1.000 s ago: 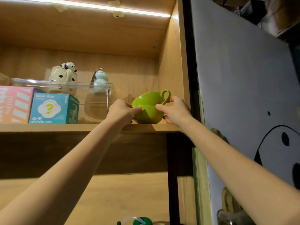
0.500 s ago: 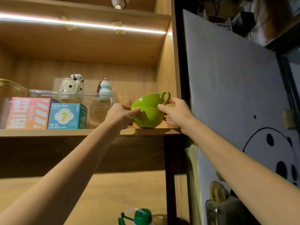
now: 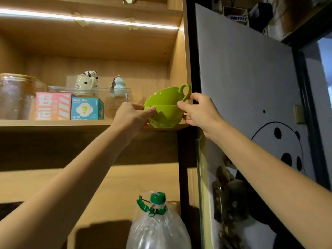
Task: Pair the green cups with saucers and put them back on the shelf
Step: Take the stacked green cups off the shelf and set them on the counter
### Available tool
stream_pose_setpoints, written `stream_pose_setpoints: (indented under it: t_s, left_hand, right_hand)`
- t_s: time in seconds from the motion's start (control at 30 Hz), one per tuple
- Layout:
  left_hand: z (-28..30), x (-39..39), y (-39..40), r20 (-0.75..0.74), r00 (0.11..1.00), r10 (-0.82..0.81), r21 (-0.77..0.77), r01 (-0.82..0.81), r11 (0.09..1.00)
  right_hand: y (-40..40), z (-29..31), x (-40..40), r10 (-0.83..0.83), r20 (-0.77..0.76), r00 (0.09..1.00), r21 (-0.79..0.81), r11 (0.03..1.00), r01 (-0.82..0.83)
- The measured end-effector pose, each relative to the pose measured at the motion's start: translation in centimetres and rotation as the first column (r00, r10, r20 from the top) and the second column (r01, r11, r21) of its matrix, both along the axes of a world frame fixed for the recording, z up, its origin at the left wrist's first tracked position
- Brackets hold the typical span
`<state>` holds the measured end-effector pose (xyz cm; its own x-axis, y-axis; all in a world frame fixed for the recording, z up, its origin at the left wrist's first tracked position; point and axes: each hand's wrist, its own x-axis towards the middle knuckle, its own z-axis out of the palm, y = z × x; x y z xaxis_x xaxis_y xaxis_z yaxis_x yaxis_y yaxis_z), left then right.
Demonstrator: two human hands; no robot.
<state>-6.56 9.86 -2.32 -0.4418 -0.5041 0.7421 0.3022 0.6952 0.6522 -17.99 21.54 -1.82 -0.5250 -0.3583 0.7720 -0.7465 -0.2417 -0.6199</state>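
— Where are the cups?

— 2 green cups, one nested in the other, at the right end of the shelf, base about on its front edge.

— Who holds them?

— Both hands. The left hand pinches the lower rim; the right hand grips the rim just under the upper handle.

— Anything beside them?

— 2 boxes and a jar, to the left.

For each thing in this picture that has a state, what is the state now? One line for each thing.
Upper green cup: nested in the lower one, tilted, handle to the right.
Lower green cup: upright, at the shelf edge.
Left hand: gripping the cups' left side.
Right hand: gripping the right side, below the handle.
Plastic bottle: capped, upright.
Blue box: closed.
Pink box: closed.
Light strip: on.
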Motion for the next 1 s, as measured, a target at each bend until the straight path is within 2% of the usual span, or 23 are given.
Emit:
stream_pose_setpoints:
  t_s: [0.27,0.4,0.57,0.77,1.0]
  left_hand:
    - [-6.5,3.3,1.7,0.062,0.998,0.004,0.105,-0.010,0.994]
    - [-10.6,4.7,2.8,0.106,0.994,0.014,0.133,-0.028,0.991]
    - [-16.6,6.2,4.3,0.157,0.986,-0.047,0.180,0.018,0.983]
    - [-26.2,7.9,5.8,0.212,0.977,0.008,0.243,-0.061,0.968]
    - [-36.9,8.8,7.7,0.223,0.973,-0.068,0.391,-0.025,0.920]
  right_hand:
    - [2.4,-6.5,3.2,0.080,0.044,0.996,0.042,0.996,-0.082]
    - [3.2,-10.9,4.3,0.108,0.100,0.989,0.057,0.992,-0.114]
    - [3.8,-17.3,5.3,0.124,0.209,0.970,0.066,0.988,-0.141]
    - [4.7,-26.0,6.6,0.185,0.353,0.917,0.011,0.979,-0.202]
    - [6.3,-35.3,8.0,0.207,0.539,0.816,-0.052,0.976,-0.213]
